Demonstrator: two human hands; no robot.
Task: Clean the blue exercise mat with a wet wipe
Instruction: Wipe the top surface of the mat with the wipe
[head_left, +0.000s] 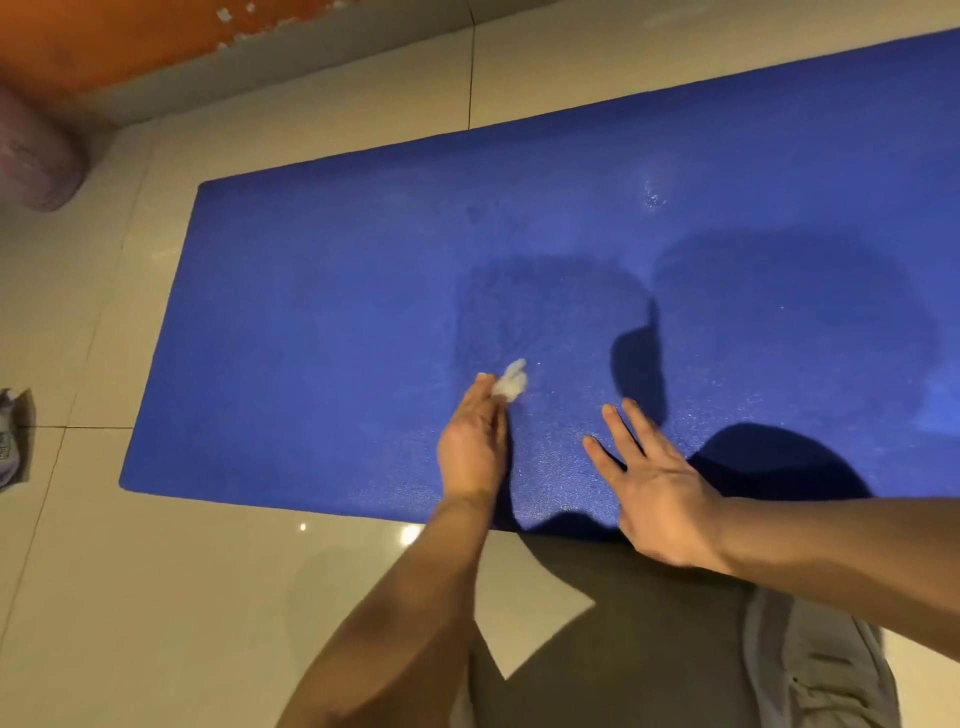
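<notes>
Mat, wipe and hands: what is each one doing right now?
blue exercise mat: unrolled flat on the tiled floor, darker wet-looking patches in the middle.
wet wipe: crumpled, down on the mat.
left hand: pinches the wet wipe.
right hand: open, fingers spread, over the mat.
purple roll: rolled up, on the floor.

The left hand (472, 447) reaches forward over the mat's (311, 312) near edge, its fingertips pinching a crumpled wipe (511, 382). The right hand (660, 493) is beside it, palm down, fingers straight and spread.
</notes>
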